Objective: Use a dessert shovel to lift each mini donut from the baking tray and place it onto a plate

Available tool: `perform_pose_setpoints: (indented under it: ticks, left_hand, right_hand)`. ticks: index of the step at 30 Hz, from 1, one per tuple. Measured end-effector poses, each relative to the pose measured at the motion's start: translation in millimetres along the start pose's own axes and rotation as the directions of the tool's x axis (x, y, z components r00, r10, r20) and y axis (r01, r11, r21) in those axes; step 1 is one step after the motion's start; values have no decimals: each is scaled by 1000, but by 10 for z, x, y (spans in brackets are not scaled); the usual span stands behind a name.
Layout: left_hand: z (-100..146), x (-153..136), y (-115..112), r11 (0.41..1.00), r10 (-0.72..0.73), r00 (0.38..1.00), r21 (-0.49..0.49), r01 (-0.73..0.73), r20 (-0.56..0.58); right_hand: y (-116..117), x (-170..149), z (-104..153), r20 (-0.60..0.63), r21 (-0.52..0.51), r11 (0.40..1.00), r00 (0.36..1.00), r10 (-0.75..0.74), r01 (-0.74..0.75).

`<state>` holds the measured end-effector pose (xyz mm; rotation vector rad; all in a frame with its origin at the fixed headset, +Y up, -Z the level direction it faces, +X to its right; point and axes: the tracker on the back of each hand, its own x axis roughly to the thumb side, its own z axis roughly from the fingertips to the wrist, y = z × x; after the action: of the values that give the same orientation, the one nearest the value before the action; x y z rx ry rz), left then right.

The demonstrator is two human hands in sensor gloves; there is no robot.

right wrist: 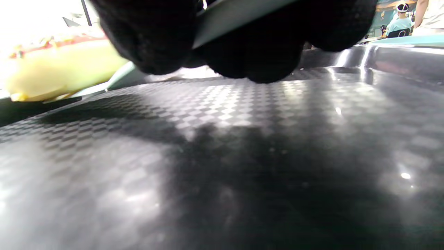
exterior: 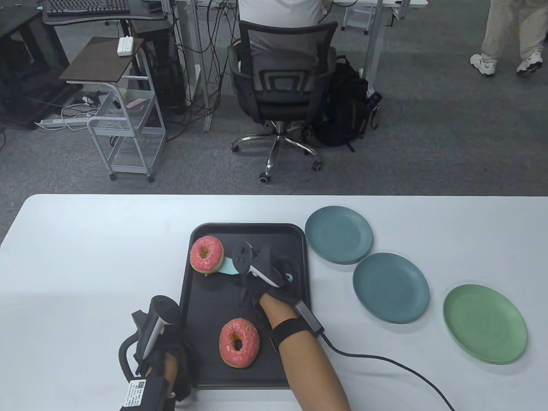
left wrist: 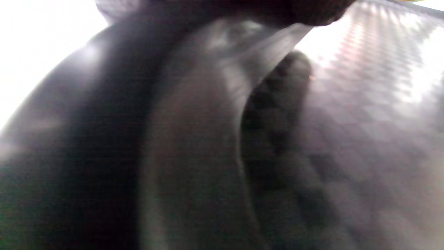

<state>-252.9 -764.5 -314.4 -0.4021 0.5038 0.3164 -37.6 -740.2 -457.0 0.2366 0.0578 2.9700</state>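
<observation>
Now the right hand (exterior: 274, 287) grips the dessert shovel (exterior: 228, 267), its blade under the far donut (exterior: 207, 254) in the baking tray (exterior: 295, 257); left hand (exterior: 165, 346) grasps the tray's left rim; near donut (exterior: 239, 342) inside; three plates (exterior: 390, 287) bare toward the worktop's right edge

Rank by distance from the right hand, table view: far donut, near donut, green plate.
From the right hand:
1. Far donut, on its left, at the shovel's blade.
2. Near donut, on the tray's near side; close to the first, lean only.
3. Green plate, far right, clearly farthest.
</observation>
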Motion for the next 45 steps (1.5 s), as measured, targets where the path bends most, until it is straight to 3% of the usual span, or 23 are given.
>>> perform_pose_setpoints:
  ticks: [13, 20, 28, 34, 45]
  left_hand:
    - [-5, -4, 0, 1000, 0, 1000, -2, 0, -2]
    - [-14, -12, 0, 1000, 4, 1000, -8, -4, -1]
    - [-14, -14, -3, 1000, 5, 1000, -8, -5, -1]
    - [-16, -15, -4, 1000, 6, 1000, -10, -6, -3]
    - [-17, -15, -5, 1000, 3, 1000, -12, -3, -6]
  right_hand:
    - [-394, -431, 120, -77, -79, 996, 996, -45, 38]
    - [-595, -1014, 202, -192, -110, 993, 979, -66, 46]
    - [-726, -1793, 294, -394, -154, 984, 908, -143, 88]
    - [-725, -2169, 331, -496, -145, 982, 850, -176, 119]
    - [-556, -2226, 244, -541, -82, 995, 841, -2, -50]
